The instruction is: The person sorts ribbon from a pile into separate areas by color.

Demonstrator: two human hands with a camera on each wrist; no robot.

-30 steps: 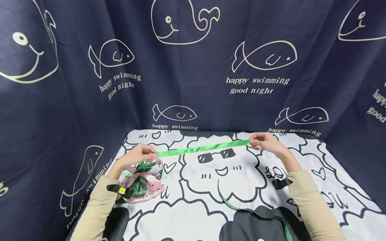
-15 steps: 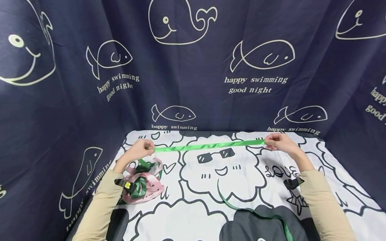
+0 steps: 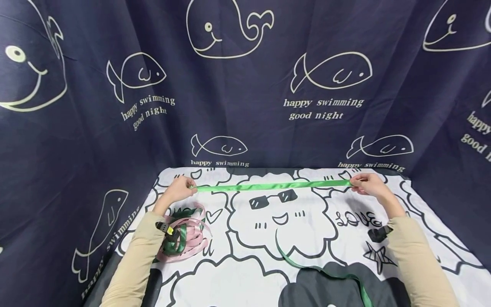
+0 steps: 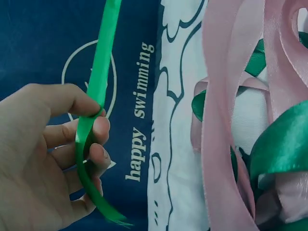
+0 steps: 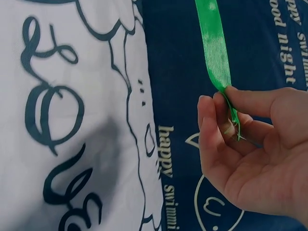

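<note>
A bright green, glossy satin ribbon strip (image 3: pixel 272 186) runs in a nearly straight line from the fingers of the left hand (image 3: pixel 179 189) to those of the right hand (image 3: pixel 370 186), each hand pinching it near one end. Its face is smooth, with pale streaks of sheen along the stretch between the fingers. Past the left fingers, a short tail curves down and ends in a frayed tip; past the right fingers, a narrow, crumpled end shows loose threads. Just nearer the body than the left fingers, a looped heap of pink and dark green satin ribbons (image 3: pixel 192 239) lies on the surface (image 3: pixel 226 283), covered in white cloth with black cartoon outlines. A thin, dark green ribbon (image 3: pixel 318 268) winds across that cloth, nearer the body than both hands' fingers and sideways between them.
</note>
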